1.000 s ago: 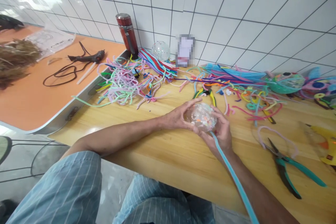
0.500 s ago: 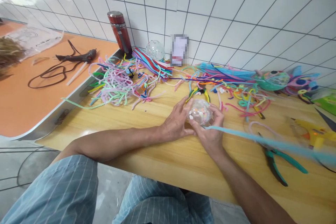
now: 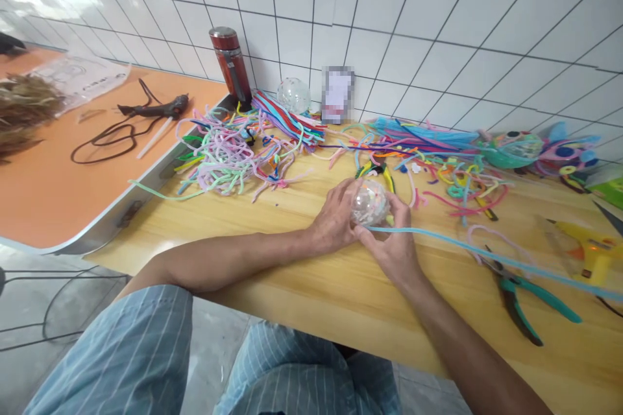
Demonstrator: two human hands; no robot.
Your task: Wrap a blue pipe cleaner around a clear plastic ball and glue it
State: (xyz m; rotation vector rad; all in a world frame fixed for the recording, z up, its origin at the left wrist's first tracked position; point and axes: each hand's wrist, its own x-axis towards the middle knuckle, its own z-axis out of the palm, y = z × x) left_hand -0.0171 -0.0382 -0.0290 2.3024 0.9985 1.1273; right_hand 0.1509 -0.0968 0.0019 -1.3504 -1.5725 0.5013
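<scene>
A clear plastic ball [image 3: 370, 203] with coloured bits inside rests between both hands over the wooden table [image 3: 302, 272]. My left hand [image 3: 335, 220] cups its left side with curled fingers. My right hand [image 3: 392, 243] grips it from below and right, and pinches a long light-blue pipe cleaner [image 3: 487, 256] against it. That pipe cleaner stretches out to the right, across the table to the frame edge.
Heaps of coloured pipe cleaners [image 3: 228, 152] lie behind the hands. Teal pliers [image 3: 525, 295] and a yellow glue gun [image 3: 584, 246] lie at right, yellow-handled pliers [image 3: 377, 172] just beyond the ball. A red flask [image 3: 231, 65], another clear ball [image 3: 294, 94] and an orange table [image 3: 53, 168] with a black glue gun [image 3: 156, 107] are further off.
The blue pipe cleaner swung from hanging down past my right wrist to lying out to the right. Both hands stayed on the ball, turning it a little.
</scene>
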